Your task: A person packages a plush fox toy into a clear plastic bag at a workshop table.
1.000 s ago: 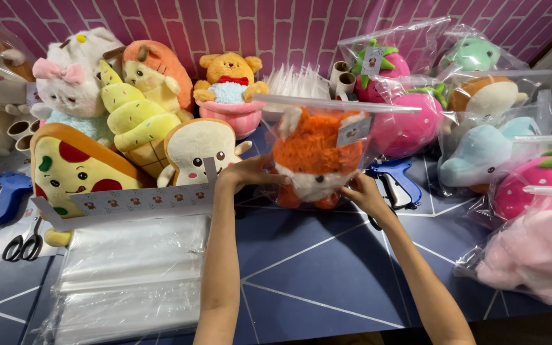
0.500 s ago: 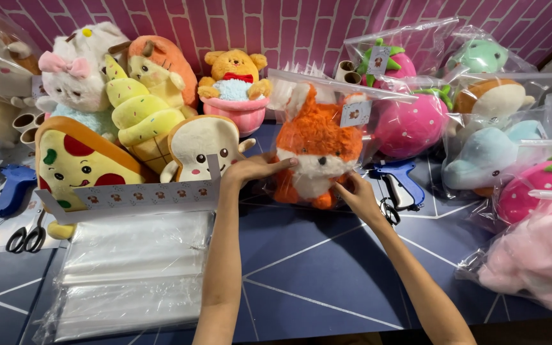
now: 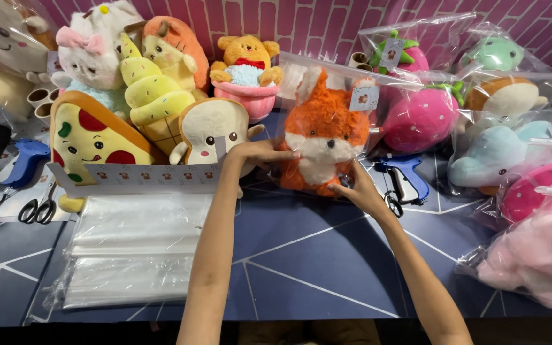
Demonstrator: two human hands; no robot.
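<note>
1. Fingers of the left hand (image 3: 260, 153) lie flat and together against the side of the orange fox plush (image 3: 324, 131), pressing its clear bag; the right hand (image 3: 358, 191) cups the bag's lower corner, fingers curled under it and closed on the plastic.
2. Between the two hands the fox stands upright on the dark blue table (image 3: 308, 255), facing the camera, a paper tag at its ear.
3. Just right of it lie a blue tagging gun (image 3: 407, 179) and a bagged pink strawberry plush (image 3: 423, 118).
4. To its left sit a toast plush (image 3: 209, 131) and a pizza-slice plush (image 3: 91, 137).
5. Nearer the camera, a stack of clear bags (image 3: 132, 249); scissors (image 3: 38, 209) beside it.
</note>
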